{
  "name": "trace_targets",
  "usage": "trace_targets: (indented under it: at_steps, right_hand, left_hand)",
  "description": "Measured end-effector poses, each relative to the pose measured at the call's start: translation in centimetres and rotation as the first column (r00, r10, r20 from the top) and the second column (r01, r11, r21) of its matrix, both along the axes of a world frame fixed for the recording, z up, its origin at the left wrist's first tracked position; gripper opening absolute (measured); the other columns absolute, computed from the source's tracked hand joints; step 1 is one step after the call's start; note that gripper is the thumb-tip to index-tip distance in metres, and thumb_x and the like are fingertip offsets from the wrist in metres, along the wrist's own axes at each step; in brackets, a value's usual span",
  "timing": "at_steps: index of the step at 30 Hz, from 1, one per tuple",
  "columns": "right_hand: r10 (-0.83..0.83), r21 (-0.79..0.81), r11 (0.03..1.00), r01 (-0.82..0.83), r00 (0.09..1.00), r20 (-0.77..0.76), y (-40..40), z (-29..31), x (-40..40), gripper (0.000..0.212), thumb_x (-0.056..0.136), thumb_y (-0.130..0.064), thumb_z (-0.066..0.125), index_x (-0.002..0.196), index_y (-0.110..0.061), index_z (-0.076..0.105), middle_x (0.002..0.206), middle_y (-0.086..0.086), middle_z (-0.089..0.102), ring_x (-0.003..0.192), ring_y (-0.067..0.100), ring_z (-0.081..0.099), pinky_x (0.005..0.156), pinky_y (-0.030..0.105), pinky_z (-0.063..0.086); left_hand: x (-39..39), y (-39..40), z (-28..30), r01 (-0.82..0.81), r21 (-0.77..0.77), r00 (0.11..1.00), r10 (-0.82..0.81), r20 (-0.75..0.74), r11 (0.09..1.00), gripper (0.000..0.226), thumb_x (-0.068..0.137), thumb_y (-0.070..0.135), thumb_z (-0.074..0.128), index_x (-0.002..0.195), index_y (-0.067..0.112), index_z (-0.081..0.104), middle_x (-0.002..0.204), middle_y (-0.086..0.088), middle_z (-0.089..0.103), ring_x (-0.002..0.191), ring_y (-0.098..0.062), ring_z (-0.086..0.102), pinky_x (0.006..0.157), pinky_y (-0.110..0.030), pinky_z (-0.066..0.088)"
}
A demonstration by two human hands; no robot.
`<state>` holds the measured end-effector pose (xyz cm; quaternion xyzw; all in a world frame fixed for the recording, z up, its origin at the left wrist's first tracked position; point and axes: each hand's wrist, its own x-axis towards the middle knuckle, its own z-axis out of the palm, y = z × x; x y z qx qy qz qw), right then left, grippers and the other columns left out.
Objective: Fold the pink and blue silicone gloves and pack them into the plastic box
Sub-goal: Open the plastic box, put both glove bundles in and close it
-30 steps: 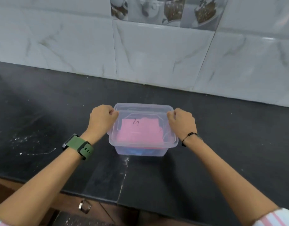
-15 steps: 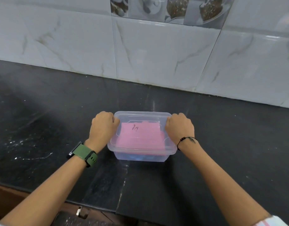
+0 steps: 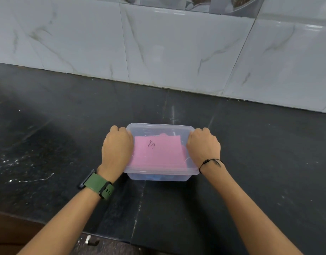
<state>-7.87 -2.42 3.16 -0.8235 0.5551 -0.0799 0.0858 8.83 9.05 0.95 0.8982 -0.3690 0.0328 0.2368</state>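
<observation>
A clear plastic box (image 3: 159, 127) with its lid on stands on the black counter in front of me. Through the lid shows a flat pink sheet (image 3: 158, 153) with a dark scribble near its top. Something blue (image 3: 154, 177), likely the blue glove, shows through the box's front wall at the bottom. My left hand (image 3: 117, 148) grips the box's left side with curled fingers. My right hand (image 3: 204, 148) grips the right side the same way. Fingertips of both hands are hidden behind the rim.
The black stone counter (image 3: 57, 135) spreads wide on both sides of the box. A white marble-tiled wall (image 3: 167, 48) rises behind it. The counter's front edge runs near my forearms, with a metal drawer handle (image 3: 88, 239) below it.
Both hands stay on the box's sides. The box sits slightly lower and nearer in the view than one second ago; the camera tilted up a little.
</observation>
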Motion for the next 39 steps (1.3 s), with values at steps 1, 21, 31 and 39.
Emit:
trace_targets:
  at_steps: [1,21,31,39]
  right_hand:
    - [-0.003,-0.003,1.0,0.003,1.0,-0.001,0.0,-0.1,0.0,0.023,0.093,-0.007,0.034,0.094,0.0,0.056,0.101,0.016,0.056,0.066,0.025,0.043,0.057,0.031,0.037]
    - [-0.117,0.184,0.979,0.087,0.979,0.164,-0.3,-1.1,-1.0,0.026,0.099,-0.022,0.025,0.083,-0.008,0.038,0.062,0.0,0.038,0.053,0.014,0.035,0.045,0.025,0.025]
    - [-0.305,0.17,0.945,0.278,0.94,0.156,0.2,-1.0,-8.5,0.03,0.098,-0.021,0.025,0.074,-0.009,0.037,0.061,0.002,0.039,0.051,0.016,0.036,0.051,0.027,0.031]
    - [-0.307,0.178,0.944,0.279,0.938,0.163,0.7,-0.6,-9.4,0.027,0.099,-0.02,0.026,0.078,-0.007,0.039,0.062,0.001,0.038,0.051,0.015,0.035,0.045,0.024,0.023]
  left_hand:
    - [-0.2,0.0,0.0,-0.009,-0.001,1.0,0.009,0.007,1.0,0.027,0.096,0.01,0.037,0.073,0.003,0.048,0.077,-0.009,0.04,0.058,-0.019,0.037,0.056,-0.031,0.03]
    - [-0.6,-0.4,-0.2,0.024,-0.019,0.964,-0.028,-0.265,1.0,0.03,0.1,0.021,0.025,0.086,0.003,0.046,0.077,-0.01,0.051,0.069,-0.027,0.051,0.06,-0.035,0.041]
    - [-6.9,-2.4,-0.2,0.201,-0.051,0.946,-0.207,-0.249,0.978,0.029,0.1,0.021,0.026,0.082,0.006,0.043,0.071,-0.006,0.046,0.067,-0.025,0.048,0.06,-0.035,0.037]
    - [-7.6,-2.4,0.0,0.221,-0.043,0.945,-0.225,-0.239,0.974,0.029,0.1,0.022,0.026,0.085,0.006,0.044,0.078,-0.01,0.049,0.07,-0.026,0.049,0.062,-0.036,0.039]
